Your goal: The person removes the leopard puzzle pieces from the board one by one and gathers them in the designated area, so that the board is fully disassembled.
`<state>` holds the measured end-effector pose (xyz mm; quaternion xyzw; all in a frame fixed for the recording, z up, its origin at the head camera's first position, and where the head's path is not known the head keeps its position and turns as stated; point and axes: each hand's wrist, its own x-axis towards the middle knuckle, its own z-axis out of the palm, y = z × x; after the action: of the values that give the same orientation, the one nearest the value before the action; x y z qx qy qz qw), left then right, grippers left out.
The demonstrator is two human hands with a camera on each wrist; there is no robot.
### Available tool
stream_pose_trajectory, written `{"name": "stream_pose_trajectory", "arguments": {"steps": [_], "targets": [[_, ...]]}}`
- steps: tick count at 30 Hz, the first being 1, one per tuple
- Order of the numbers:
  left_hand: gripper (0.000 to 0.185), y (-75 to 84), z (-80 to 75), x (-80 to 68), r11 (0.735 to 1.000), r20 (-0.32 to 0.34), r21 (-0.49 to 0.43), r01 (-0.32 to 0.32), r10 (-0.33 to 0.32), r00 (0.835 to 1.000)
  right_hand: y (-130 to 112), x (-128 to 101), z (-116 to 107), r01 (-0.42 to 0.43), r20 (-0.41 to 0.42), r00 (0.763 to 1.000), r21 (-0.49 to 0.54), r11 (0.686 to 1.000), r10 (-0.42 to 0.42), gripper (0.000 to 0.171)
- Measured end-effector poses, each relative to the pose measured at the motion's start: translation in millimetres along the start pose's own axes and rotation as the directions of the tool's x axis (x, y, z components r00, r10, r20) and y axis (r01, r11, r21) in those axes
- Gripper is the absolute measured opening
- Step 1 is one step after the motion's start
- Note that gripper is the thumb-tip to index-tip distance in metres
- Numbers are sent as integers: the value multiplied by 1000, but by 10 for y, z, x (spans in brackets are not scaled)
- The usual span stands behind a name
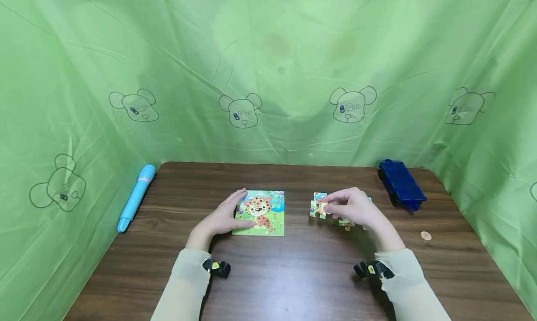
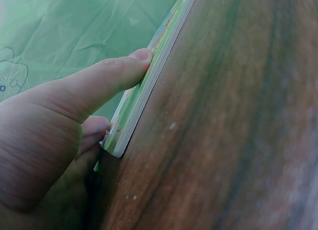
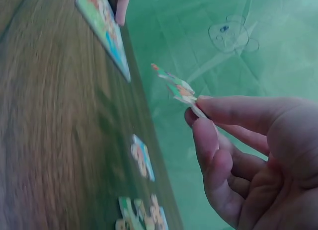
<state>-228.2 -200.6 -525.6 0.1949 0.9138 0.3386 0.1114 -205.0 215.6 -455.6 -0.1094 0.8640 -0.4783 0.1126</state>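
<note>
A square puzzle board (image 1: 274,221) with a spotted leopard cub picture lies flat on the table. My left hand (image 1: 220,217) holds it at its left side, thumb over the printed face and fingers along the edge; the left wrist view shows its thick grey edge (image 2: 141,103). Above the table, to the right of the board, my right hand (image 1: 352,208) pinches a small jigsaw piece (image 3: 180,89) between thumb and fingertips. A loose piece (image 3: 142,158) lies beneath this hand, with several more pieces (image 3: 130,217) close by, partly hidden by the hand in the head view.
On the brown wooden table (image 1: 289,274), a dark blue plastic case (image 1: 402,183) stands at the back right and a small round disc (image 1: 425,235) lies nearer. A light blue tube-shaped object (image 1: 137,196) lies along the left edge. Green cloth (image 1: 281,139) encloses the back and sides.
</note>
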Motion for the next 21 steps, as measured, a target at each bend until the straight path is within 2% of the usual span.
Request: {"name": "stream_pose_trajectory", "arguments": {"steps": [11, 21], "targets": [[111, 2, -15, -11, 1000, -4, -8, 3, -3, 1000, 207, 54, -53, -14, 42, 999, 2, 1000, 14, 28], [111, -26, -4, 15, 1000, 2, 0, -5, 5, 1000, 374, 121, -27, 45, 35, 998, -68, 997, -43, 27]]}}
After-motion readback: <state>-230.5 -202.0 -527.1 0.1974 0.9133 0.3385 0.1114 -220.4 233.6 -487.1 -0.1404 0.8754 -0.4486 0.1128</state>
